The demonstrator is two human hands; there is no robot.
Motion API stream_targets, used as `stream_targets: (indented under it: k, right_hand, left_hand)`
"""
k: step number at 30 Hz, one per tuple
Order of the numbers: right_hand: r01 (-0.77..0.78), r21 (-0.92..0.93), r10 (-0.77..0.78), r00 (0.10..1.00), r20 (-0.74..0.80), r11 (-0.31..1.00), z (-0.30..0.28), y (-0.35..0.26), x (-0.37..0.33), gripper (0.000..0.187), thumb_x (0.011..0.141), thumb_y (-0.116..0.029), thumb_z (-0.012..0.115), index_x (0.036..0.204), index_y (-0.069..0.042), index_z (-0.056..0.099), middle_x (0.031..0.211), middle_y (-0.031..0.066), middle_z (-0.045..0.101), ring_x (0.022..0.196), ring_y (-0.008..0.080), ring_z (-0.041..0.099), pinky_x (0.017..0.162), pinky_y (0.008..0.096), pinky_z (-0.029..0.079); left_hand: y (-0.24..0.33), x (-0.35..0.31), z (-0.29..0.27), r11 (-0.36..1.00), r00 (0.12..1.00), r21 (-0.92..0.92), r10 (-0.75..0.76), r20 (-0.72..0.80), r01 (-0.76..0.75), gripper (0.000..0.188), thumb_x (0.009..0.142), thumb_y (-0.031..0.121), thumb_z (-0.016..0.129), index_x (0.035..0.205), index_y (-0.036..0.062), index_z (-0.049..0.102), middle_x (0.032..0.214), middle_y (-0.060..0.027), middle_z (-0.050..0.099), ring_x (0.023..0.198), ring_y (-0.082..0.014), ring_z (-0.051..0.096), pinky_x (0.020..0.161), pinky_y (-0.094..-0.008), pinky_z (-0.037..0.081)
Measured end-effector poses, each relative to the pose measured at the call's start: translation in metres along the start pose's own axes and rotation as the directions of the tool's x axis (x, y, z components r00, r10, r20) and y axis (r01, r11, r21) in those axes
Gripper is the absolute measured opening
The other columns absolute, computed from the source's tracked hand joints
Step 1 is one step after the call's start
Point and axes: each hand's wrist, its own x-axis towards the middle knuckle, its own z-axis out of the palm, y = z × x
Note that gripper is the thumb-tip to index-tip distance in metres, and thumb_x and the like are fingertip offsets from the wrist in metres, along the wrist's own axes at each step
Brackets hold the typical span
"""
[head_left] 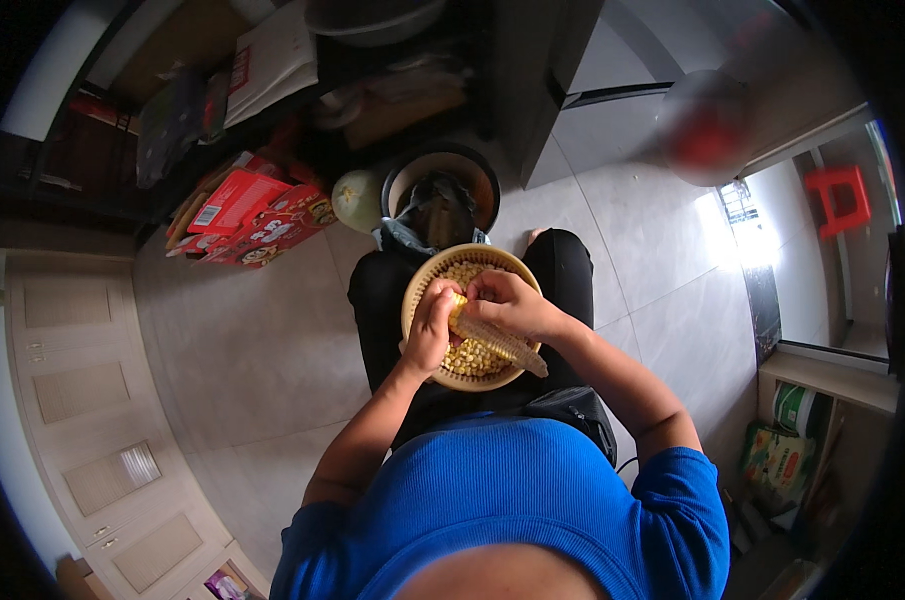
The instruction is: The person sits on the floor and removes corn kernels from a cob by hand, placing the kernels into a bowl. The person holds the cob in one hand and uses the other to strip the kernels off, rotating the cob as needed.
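Corn cob (498,342) sits right over the basket on my lap, tilted so the stripped end points down toward my right side and the end with kernels left on it is up between my hands. My right hand (508,303) has its grip wrapped around the upper part of the cob, fingers curled over it. My left hand (431,325) is pressed against the same end from the other side, thumb on the kernels, so both grips are clenched on the cob.

Under it is a round woven basket (420,278), pale tan, with a layer of loose yellow kernels (470,356) in the bottom. It rests on my thighs, black trousers, and I'm wearing a blue top.

Just past my knees on the floor there's a dark bucket (441,190) with a bag or some dark stuff in it, can't tell what exactly. A pale green round melon or gourd (357,199) is touching its left side. Further left, red cardboard boxes (258,215) are piled on the grey tiled floor. A red stool (839,198) is well off to my right.
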Motion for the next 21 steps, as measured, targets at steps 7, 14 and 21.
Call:
stream_targets:
  k: [7,14,21]
  right_hand:
    - [-0.042,0.022,0.046,0.984,-0.17,0.999,-0.013,0.005,-0.002,0.021,0.087,-0.015,0.051,0.097,0.001,0.059,0.087,0.0044,0.059,0.08,0.0099,0.055,0.074,0.0224,0.044]
    - [0.038,-0.243,-0.081,0.983,-0.167,0.969,-0.003,-0.004,-0.023,0.031,0.09,-0.027,0.051,0.101,0.002,0.057,0.084,0.0118,0.061,0.078,0.0165,0.057,0.071,0.0276,0.046]
    - [-0.068,0.173,0.08,0.995,-0.059,0.983,0.011,-0.008,-0.035,0.033,0.092,-0.027,0.048,0.109,0.002,0.054,0.092,0.0064,0.058,0.087,0.0096,0.053,0.076,0.0243,0.044]
  left_hand:
    - [0.009,0.006,-0.006,0.918,0.929,-0.25,-0.347,-0.128,0.309,0.023,0.093,0.032,0.042,0.089,0.0111,0.052,0.068,0.0025,0.049,0.046,-0.0027,0.042,0.037,-0.016,0.034]
    - [0.022,0.016,-0.026,0.85,0.866,-0.284,-0.488,-0.105,0.445,0.036,0.086,0.041,0.055,0.072,0.0096,0.042,0.06,0.0029,0.043,0.04,-0.0032,0.037,0.034,-0.0165,0.031]
    - [0.011,0.02,-0.015,0.951,0.913,-0.19,-0.292,-0.285,0.245,0.034,0.082,0.037,0.063,0.077,0.0048,0.051,0.066,0.0021,0.05,0.058,-0.0052,0.047,0.052,-0.0204,0.04]
